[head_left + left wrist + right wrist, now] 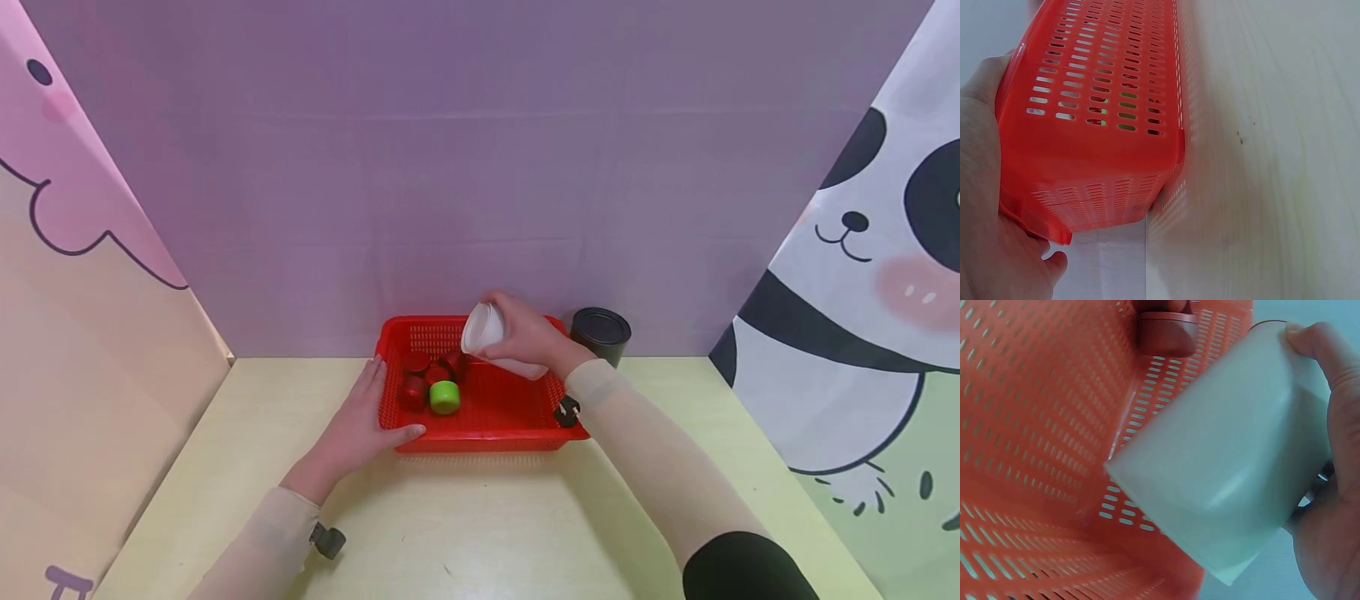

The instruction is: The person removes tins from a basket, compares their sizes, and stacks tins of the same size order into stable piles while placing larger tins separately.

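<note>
My right hand (525,333) grips a white cup-like container (1222,450) over the right half of a red slotted plastic basket (480,435). The container is tilted, its round mouth facing left in the head view. At the basket's front left corner, my left hand (360,421) holds the rim, with the thumb over the front edge and the fingers along the left side. Inside the basket, on its left, lie several small red pieces (413,392), round and cap-like. A bright green cylinder (445,398) lies in front of them.
A dark can (602,327) with a black lid stands just behind the basket's right end. The pale wooden table (480,525) ends at a purple backdrop (480,183). Printed panels rise on the left and right sides.
</note>
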